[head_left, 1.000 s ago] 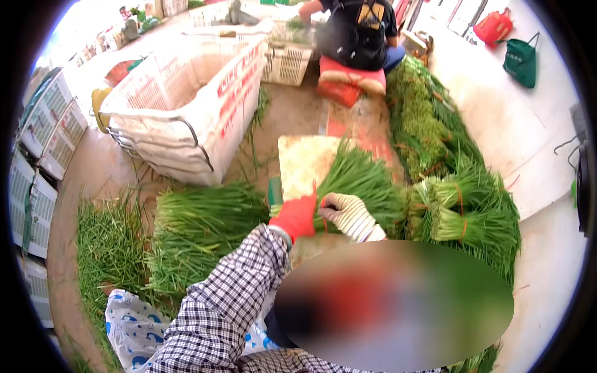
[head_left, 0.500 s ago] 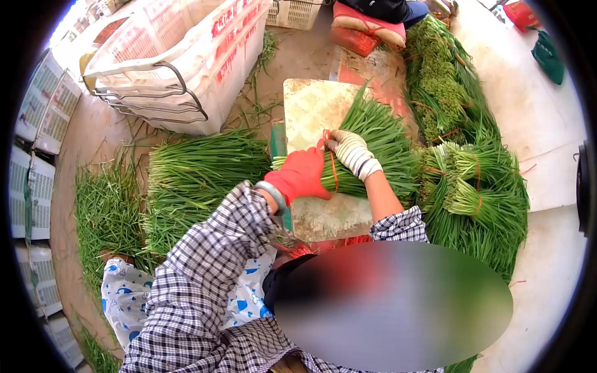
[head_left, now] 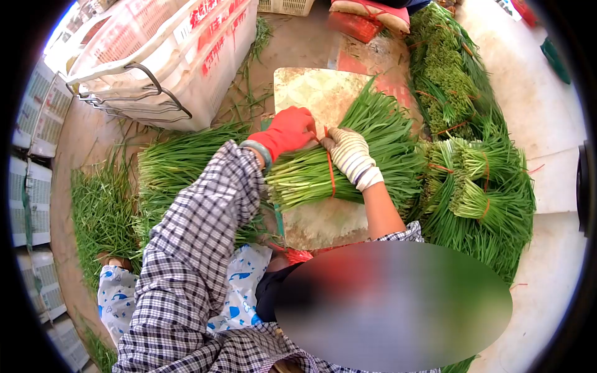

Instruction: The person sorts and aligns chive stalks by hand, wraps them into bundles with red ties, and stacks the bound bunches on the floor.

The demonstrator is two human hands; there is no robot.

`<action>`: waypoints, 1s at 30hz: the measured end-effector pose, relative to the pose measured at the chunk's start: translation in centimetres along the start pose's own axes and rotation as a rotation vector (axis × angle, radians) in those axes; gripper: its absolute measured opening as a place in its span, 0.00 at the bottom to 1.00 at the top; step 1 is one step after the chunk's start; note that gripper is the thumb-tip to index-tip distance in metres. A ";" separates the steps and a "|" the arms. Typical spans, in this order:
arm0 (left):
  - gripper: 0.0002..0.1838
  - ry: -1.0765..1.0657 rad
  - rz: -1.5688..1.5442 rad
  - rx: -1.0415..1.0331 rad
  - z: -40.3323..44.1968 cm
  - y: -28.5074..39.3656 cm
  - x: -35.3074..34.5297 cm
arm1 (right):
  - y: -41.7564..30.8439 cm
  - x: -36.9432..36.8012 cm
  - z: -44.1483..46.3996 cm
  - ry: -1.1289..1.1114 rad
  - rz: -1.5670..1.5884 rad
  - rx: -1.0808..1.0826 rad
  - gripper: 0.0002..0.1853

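A bundle of green chives lies across a worn, stained board, cut ends to the left and leafy tips to the right. Around its middle runs a thin red tie. My left hand, in a red glove, is closed just above the bundle and pinches one end of the tie. My right hand, in a white striped glove, rests on top of the bundle, its fingers closed at the tie beside a short red end that sticks up.
Loose chives are piled left of the board, with scattered stalks beyond. Tied bundles are stacked on the right. White plastic crates stand at the upper left, grey crates along the left edge. A cushioned seat is at the top.
My left hand has moved up and left off the stalks, drawing the tie end out and uncovering the cut ends. My right hand stays at the tie. The view has shifted slightly.
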State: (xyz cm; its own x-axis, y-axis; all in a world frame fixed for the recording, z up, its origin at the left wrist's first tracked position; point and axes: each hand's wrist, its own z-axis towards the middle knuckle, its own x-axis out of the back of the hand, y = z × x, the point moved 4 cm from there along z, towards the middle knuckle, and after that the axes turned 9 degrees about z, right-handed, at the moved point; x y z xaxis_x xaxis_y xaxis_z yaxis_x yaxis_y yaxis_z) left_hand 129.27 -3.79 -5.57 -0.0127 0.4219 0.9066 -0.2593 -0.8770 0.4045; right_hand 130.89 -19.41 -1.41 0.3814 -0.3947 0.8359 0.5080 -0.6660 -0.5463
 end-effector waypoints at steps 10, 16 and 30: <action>0.10 0.140 -0.404 0.174 -3.9 3.8 2.8 | -2.9 0.7 -1.8 0.260 0.012 0.386 0.08; 0.08 0.059 -1.503 0.676 -5.1 1.7 -0.6 | -1.7 -1.7 -1.2 0.012 -0.144 0.203 0.10; 0.14 0.105 -1.663 0.622 -5.1 1.5 -1.9 | -1.7 -2.5 0.0 -0.087 -0.213 0.153 0.11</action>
State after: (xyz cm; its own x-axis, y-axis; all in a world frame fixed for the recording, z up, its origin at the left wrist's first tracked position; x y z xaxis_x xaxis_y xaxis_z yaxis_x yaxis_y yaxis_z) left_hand 124.01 -4.69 -7.28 -0.2048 0.8596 -0.4682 0.3065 0.5106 0.8033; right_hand 129.07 -17.29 -2.52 0.3146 -0.1958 0.9288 0.6923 -0.6221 -0.3656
